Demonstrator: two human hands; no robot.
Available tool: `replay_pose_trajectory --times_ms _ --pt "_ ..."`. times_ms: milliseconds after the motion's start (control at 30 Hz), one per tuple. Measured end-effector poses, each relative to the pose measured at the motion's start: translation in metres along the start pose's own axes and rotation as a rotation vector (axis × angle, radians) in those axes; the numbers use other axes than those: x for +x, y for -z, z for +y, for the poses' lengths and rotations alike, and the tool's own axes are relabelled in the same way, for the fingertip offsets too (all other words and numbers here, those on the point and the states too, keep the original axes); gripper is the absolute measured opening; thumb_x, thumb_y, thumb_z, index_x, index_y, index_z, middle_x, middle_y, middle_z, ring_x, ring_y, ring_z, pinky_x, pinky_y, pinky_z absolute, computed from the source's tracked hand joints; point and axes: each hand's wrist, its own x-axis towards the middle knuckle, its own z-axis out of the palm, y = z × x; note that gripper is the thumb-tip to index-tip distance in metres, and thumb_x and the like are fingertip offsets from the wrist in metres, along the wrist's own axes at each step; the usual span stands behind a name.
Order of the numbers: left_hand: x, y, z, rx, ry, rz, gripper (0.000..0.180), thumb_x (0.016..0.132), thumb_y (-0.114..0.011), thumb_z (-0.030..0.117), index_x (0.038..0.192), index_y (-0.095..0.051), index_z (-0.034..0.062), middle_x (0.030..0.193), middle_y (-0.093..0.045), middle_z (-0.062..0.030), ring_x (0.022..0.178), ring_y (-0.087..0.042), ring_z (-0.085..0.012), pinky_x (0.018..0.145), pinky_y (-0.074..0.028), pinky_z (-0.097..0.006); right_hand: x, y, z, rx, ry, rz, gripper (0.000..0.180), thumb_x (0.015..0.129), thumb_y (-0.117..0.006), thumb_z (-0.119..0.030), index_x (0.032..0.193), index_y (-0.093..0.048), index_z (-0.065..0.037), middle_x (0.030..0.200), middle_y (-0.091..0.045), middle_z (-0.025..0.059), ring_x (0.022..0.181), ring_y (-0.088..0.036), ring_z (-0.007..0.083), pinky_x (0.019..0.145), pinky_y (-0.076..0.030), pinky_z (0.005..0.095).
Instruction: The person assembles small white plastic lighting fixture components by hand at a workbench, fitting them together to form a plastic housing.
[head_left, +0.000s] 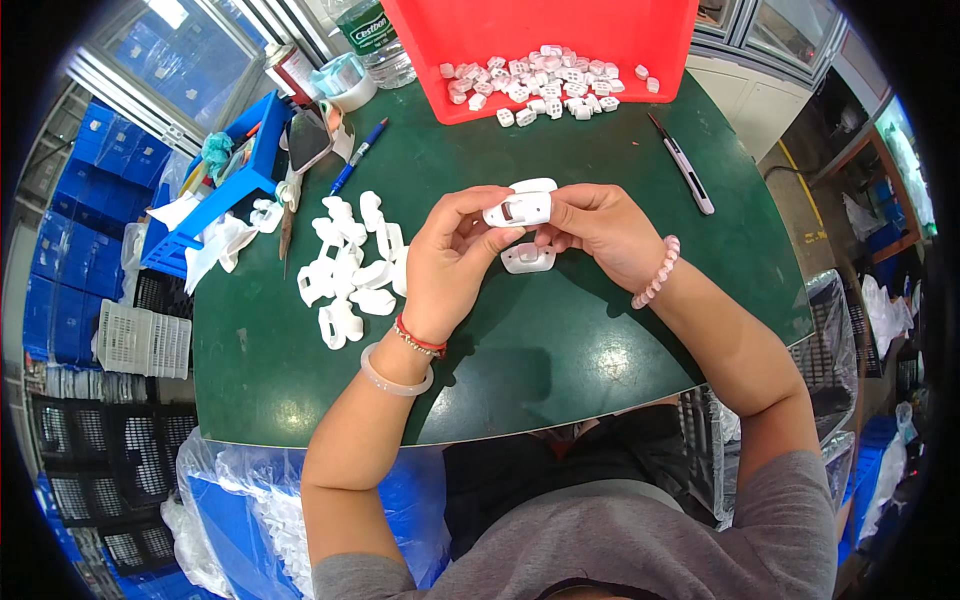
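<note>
Above the middle of the green table I hold a small white plastic part (533, 209) with a slot in its face. My left hand (452, 245) pinches its left end between thumb and fingers. The fingers of my right hand (605, 230) close on its right end. Just behind it shows another white piece (536, 186); whether it is joined to the held part I cannot tell. A rounded white shell (528, 259) lies right below my fingertips. To the left of my left hand sits a loose pile of white plastic parts (345, 265).
A red tray (460, 40) at the far side holds many small white pieces (550, 75), a few spilling past its edge. A utility knife (685, 170) lies to the right. Far left are a blue pen (358, 157), a phone (309, 140), a blue bin (225, 195) and a bottle (375, 40).
</note>
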Motion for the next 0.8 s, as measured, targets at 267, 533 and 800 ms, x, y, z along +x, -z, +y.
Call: replay_pose_trajectory --times_ms 267,533,800 --pt "0.002 0.001 0.0 -0.011 -0.014 0.0 0.026 0.08 -0.059 -0.007 0.104 -0.053 0.0011 0.112 -0.053 -0.0077 0.099 -0.055 -0.0155 0.086 -0.048 -0.026 0.001 -0.001 -0.002 0.072 0.003 -0.027 0.025 0.087 -0.058 -0.022 0.096 -0.064 0.002 0.087 -0.06 0.0051 0.076 -0.053 0.0084 0.068 -0.044 0.0227" --pt "0.001 0.002 -0.008 0.119 -0.094 0.003 0.028 0.077 -0.061 -0.008 0.102 -0.055 0.0031 0.11 -0.052 -0.0091 0.097 -0.056 -0.0161 0.079 -0.052 -0.027 0.002 0.004 0.0 0.061 -0.024 -0.028 0.023 0.087 -0.056 -0.017 0.098 -0.063 0.002 0.091 -0.059 0.0029 0.078 -0.052 0.0077 0.069 -0.044 0.023" --pt "0.001 0.001 -0.006 0.206 -0.143 0.04 0.026 0.075 -0.062 -0.008 0.099 -0.056 0.0014 0.105 -0.055 -0.0099 0.093 -0.058 -0.0179 0.078 -0.052 -0.027 -0.003 -0.005 -0.014 0.192 -0.103 -0.145 0.031 0.089 -0.054 -0.024 0.11 -0.057 -0.001 0.103 -0.058 0.0032 0.094 -0.052 0.0096 0.08 -0.042 0.0269"
